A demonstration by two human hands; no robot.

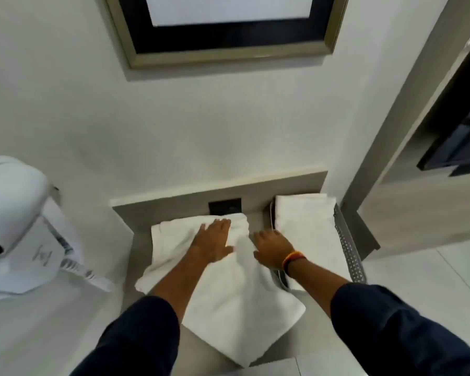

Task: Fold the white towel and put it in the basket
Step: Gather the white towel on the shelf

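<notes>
A white towel (236,299) lies spread on the grey counter, one corner hanging toward me over the front edge. My left hand (213,241) rests flat on its far part, fingers apart. My right hand (272,249) presses on the towel's right edge, fingers curled; whether it pinches the cloth I cannot tell. Right of it stands a grey perforated basket (349,253) with a folded white towel (307,226) lying in it.
A white wall-mounted hair dryer (14,213) with a coiled cord hangs at the left. A framed picture (228,31) is on the wall above. A dark socket plate (224,206) sits behind the towel. A doorway and tiled floor lie to the right.
</notes>
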